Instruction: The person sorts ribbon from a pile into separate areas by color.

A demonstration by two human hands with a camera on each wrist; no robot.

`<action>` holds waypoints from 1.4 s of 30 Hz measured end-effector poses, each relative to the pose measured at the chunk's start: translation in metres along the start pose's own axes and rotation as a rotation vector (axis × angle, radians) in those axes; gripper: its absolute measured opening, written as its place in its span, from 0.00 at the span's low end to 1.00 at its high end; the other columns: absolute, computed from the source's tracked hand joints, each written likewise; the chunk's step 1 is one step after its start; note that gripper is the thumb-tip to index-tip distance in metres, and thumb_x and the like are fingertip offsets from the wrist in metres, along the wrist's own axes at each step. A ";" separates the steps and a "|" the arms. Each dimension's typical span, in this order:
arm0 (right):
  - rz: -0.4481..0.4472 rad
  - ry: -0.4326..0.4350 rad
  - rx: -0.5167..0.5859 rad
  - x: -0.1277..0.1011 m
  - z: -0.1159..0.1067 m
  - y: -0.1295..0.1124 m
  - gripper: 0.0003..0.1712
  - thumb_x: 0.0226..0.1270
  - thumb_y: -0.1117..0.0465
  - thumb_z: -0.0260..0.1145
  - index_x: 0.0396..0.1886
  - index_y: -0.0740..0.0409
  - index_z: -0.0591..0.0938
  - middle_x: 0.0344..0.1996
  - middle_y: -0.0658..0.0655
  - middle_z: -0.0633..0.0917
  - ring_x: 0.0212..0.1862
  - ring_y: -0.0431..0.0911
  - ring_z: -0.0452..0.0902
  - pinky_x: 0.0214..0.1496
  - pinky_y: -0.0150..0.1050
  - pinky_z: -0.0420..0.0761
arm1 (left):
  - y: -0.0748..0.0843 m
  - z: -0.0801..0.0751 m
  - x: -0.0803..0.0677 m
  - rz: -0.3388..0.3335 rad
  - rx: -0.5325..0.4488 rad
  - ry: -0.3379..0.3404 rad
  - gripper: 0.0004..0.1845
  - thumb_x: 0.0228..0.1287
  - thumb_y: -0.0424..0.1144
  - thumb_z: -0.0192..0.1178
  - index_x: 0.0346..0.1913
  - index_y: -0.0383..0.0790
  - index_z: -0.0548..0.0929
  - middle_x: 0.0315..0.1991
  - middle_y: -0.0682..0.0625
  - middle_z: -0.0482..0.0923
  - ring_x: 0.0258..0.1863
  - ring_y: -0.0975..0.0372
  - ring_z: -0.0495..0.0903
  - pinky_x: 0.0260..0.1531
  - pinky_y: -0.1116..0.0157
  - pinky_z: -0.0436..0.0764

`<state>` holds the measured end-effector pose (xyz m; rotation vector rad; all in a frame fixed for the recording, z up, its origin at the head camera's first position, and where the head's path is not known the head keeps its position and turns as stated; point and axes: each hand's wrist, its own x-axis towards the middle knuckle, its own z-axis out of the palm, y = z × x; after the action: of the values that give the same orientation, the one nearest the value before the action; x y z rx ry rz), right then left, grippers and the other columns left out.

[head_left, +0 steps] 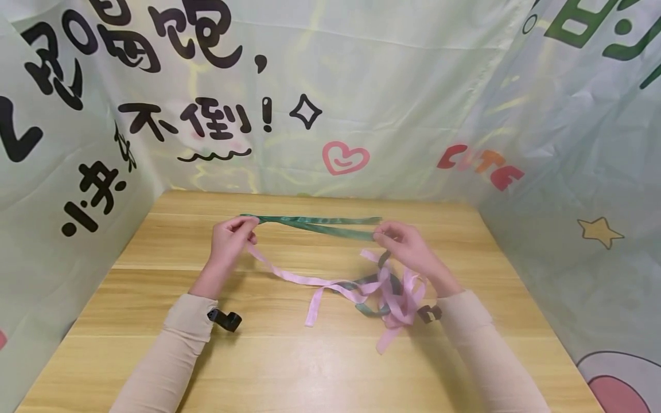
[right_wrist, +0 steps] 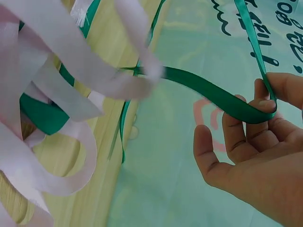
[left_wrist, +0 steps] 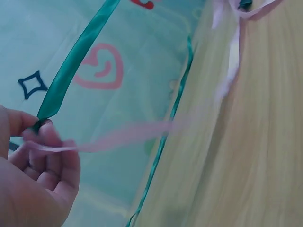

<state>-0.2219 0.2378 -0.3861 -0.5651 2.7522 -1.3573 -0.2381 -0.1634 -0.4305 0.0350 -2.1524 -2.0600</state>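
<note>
2 hands stretch a green ribbon above a wooden table hemmed in by printed cloth.

The cloth backdrop [head_left: 361, 86], pale green with black lettering and a pink heart, walls the table [head_left: 310, 367] on 3 sides; the green ribbon [head_left: 315, 225] spans the air near the table's far edge, doubled into 2 strands between the hands; the pink ribbon [head_left: 330, 287] trails from the left hand toward the right edge, where it lies tangled with more green ribbon in loose loops; the left hand [head_left: 229, 244] pinches both the green and the pink ribbon between thumb and curled fingers; the right hand [head_left: 408, 246] pinches the green ribbon's fold between thumb and fingertips [right_wrist: 265, 101].
</note>
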 end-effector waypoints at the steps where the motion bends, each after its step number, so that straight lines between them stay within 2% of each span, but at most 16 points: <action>1: -0.005 0.006 -0.005 0.000 -0.001 0.001 0.12 0.80 0.56 0.63 0.52 0.58 0.85 0.54 0.60 0.88 0.52 0.52 0.84 0.54 0.44 0.81 | 0.000 -0.002 0.000 -0.005 -0.011 0.017 0.18 0.74 0.41 0.66 0.52 0.25 0.87 0.24 0.59 0.80 0.22 0.68 0.77 0.30 0.71 0.83; 5: -0.029 0.027 -0.023 0.001 -0.004 0.003 0.11 0.79 0.58 0.64 0.51 0.61 0.85 0.52 0.62 0.88 0.50 0.51 0.84 0.55 0.44 0.81 | 0.001 -0.009 -0.001 -0.039 -0.032 0.045 0.14 0.73 0.42 0.67 0.48 0.34 0.91 0.18 0.61 0.71 0.15 0.69 0.64 0.22 0.72 0.72; 7: -0.028 0.031 -0.028 0.001 -0.006 0.004 0.12 0.79 0.59 0.64 0.51 0.61 0.86 0.53 0.62 0.88 0.50 0.50 0.84 0.54 0.44 0.81 | 0.001 -0.012 -0.002 -0.063 -0.017 0.053 0.13 0.71 0.44 0.69 0.47 0.38 0.92 0.14 0.61 0.65 0.14 0.68 0.60 0.23 0.70 0.68; 9: -0.021 0.031 -0.025 0.002 -0.008 0.005 0.12 0.79 0.59 0.64 0.52 0.62 0.86 0.54 0.63 0.88 0.49 0.49 0.83 0.54 0.44 0.81 | -0.001 -0.014 -0.002 -0.100 0.012 0.053 0.14 0.70 0.47 0.71 0.50 0.41 0.93 0.16 0.64 0.73 0.19 0.72 0.69 0.32 0.69 0.75; 10: -0.017 0.031 -0.024 0.002 -0.008 0.006 0.13 0.79 0.59 0.64 0.52 0.62 0.86 0.54 0.63 0.88 0.49 0.50 0.83 0.54 0.44 0.81 | -0.001 -0.016 -0.003 -0.119 0.029 0.051 0.17 0.69 0.48 0.71 0.52 0.41 0.92 0.20 0.63 0.80 0.26 0.71 0.77 0.39 0.67 0.80; 12: -0.017 0.034 -0.030 0.003 -0.010 0.008 0.13 0.79 0.59 0.64 0.53 0.63 0.85 0.53 0.63 0.88 0.50 0.51 0.84 0.55 0.46 0.81 | -0.002 -0.019 -0.003 -0.156 0.062 0.045 0.23 0.68 0.51 0.72 0.58 0.39 0.89 0.40 0.57 0.91 0.47 0.67 0.85 0.61 0.61 0.79; 14: -0.011 0.040 -0.035 0.003 -0.012 0.009 0.13 0.79 0.59 0.64 0.52 0.63 0.86 0.53 0.64 0.89 0.51 0.54 0.84 0.57 0.48 0.81 | -0.003 -0.022 -0.004 -0.187 0.082 0.038 0.28 0.68 0.52 0.71 0.62 0.36 0.86 0.62 0.52 0.86 0.69 0.61 0.77 0.75 0.56 0.70; 16: -0.003 0.046 -0.050 0.002 -0.015 0.011 0.13 0.79 0.58 0.64 0.52 0.63 0.86 0.52 0.63 0.89 0.53 0.55 0.84 0.59 0.48 0.80 | -0.003 -0.026 -0.004 -0.210 0.105 0.037 0.30 0.68 0.54 0.71 0.64 0.35 0.85 0.69 0.45 0.81 0.74 0.54 0.73 0.77 0.54 0.68; 18: 0.006 0.050 -0.062 0.001 -0.017 0.012 0.14 0.80 0.57 0.64 0.53 0.62 0.86 0.52 0.63 0.89 0.53 0.56 0.84 0.59 0.49 0.80 | -0.004 -0.030 -0.005 -0.221 0.130 0.028 0.31 0.69 0.55 0.70 0.64 0.36 0.84 0.66 0.46 0.83 0.71 0.52 0.75 0.74 0.53 0.70; 24: 0.039 0.055 -0.076 0.000 -0.022 0.014 0.16 0.80 0.54 0.64 0.54 0.61 0.85 0.52 0.64 0.89 0.53 0.56 0.84 0.58 0.50 0.80 | -0.005 -0.041 -0.005 -0.220 0.200 -0.013 0.31 0.70 0.57 0.68 0.63 0.36 0.85 0.38 0.60 0.86 0.50 0.56 0.80 0.59 0.57 0.77; 27: 0.045 0.065 -0.084 0.002 -0.022 0.019 0.16 0.80 0.55 0.64 0.55 0.62 0.85 0.53 0.65 0.88 0.55 0.58 0.84 0.61 0.55 0.81 | -0.006 -0.046 -0.004 -0.208 0.201 -0.003 0.29 0.71 0.55 0.68 0.63 0.34 0.85 0.35 0.64 0.86 0.43 0.62 0.83 0.56 0.63 0.79; 31: 0.044 0.074 -0.102 0.005 -0.022 0.025 0.16 0.79 0.57 0.65 0.56 0.64 0.84 0.54 0.66 0.88 0.58 0.61 0.83 0.64 0.60 0.79 | -0.008 -0.051 -0.003 -0.195 0.129 0.017 0.27 0.72 0.49 0.68 0.63 0.31 0.84 0.36 0.63 0.81 0.27 0.69 0.78 0.40 0.69 0.83; 35: 0.054 0.077 -0.140 0.006 -0.021 0.029 0.16 0.79 0.57 0.64 0.55 0.64 0.85 0.55 0.66 0.87 0.57 0.61 0.82 0.63 0.62 0.78 | -0.010 -0.054 -0.002 -0.205 0.068 0.036 0.14 0.72 0.47 0.69 0.52 0.43 0.89 0.21 0.62 0.72 0.16 0.69 0.63 0.24 0.71 0.71; 37: 0.063 0.083 -0.152 0.007 -0.021 0.030 0.16 0.79 0.57 0.64 0.55 0.64 0.85 0.55 0.67 0.87 0.57 0.62 0.81 0.63 0.62 0.78 | -0.011 -0.056 -0.002 -0.202 0.057 0.044 0.06 0.71 0.46 0.69 0.45 0.50 0.90 0.17 0.63 0.67 0.14 0.69 0.60 0.21 0.71 0.66; 39: 0.067 0.095 -0.156 0.008 -0.021 0.032 0.17 0.79 0.58 0.64 0.55 0.66 0.85 0.56 0.68 0.87 0.59 0.64 0.82 0.64 0.63 0.78 | -0.011 -0.057 -0.001 -0.196 0.053 0.048 0.03 0.72 0.44 0.68 0.42 0.53 0.91 0.18 0.62 0.67 0.13 0.69 0.59 0.21 0.71 0.66; 42: 0.075 0.107 -0.161 0.009 -0.021 0.034 0.17 0.79 0.57 0.64 0.56 0.67 0.84 0.56 0.69 0.87 0.60 0.65 0.81 0.65 0.64 0.77 | -0.012 -0.059 -0.001 -0.193 0.073 0.052 0.08 0.72 0.44 0.68 0.47 0.47 0.92 0.24 0.61 0.71 0.14 0.70 0.60 0.22 0.71 0.67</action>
<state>-0.2444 0.2693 -0.3981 -0.4003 2.9546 -1.1928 -0.2301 -0.2228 -0.4404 0.3128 -2.2714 -2.0513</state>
